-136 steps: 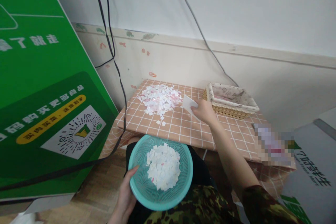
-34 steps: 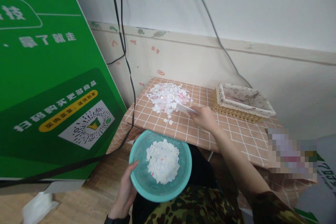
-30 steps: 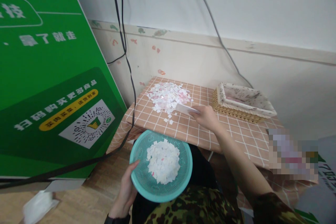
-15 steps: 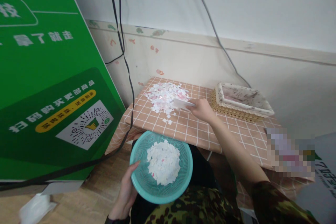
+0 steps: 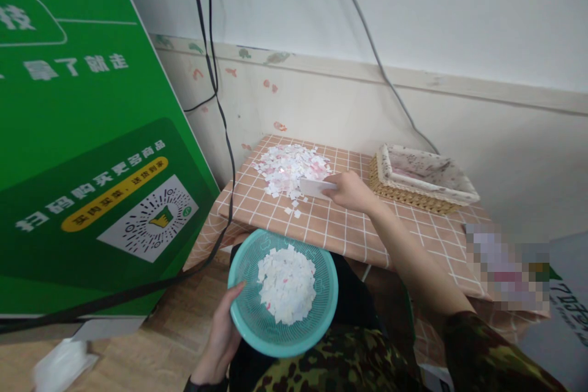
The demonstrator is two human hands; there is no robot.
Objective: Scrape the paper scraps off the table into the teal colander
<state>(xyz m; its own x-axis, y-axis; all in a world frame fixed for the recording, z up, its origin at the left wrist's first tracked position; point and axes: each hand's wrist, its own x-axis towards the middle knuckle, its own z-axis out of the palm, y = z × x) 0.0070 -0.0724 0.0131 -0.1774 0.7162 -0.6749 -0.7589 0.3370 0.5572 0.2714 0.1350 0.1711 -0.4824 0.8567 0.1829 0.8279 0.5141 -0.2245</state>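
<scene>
Fingers (image 5: 334, 179) of the right hand (image 5: 353, 191) are pressed together, pinching one end of a flat white card (image 5: 314, 188). The card juts out to the left, and its free end meets the near right edge of a loose pile of small paper squares (image 5: 290, 165), mostly white with some pink. Whether the card also presses on the cloth beneath is hard to tell. A few stray squares (image 5: 293, 212) lie just in front of the pile. All of this is on a bench (image 5: 362, 233) draped in a brown cloth with a white grid, set against a pale wall (image 5: 321, 104).

Below the near edge of the bench, above the person's lap, the left hand (image 5: 222, 326) grips a round turquoise plastic colander (image 5: 285, 343) by its left side. The thumb hooks over the rim; the other fingers are hidden behind the bowl, so how far they spread cannot be told. A mound of white paper bits (image 5: 287, 286), with a few pink specks, fills the colander's middle.

To the right of the right hand, apart from it, sits a rectangular wicker basket (image 5: 407, 195) with a floral lining. A large green panel with white Chinese lettering (image 5: 92, 104) stands at left.
</scene>
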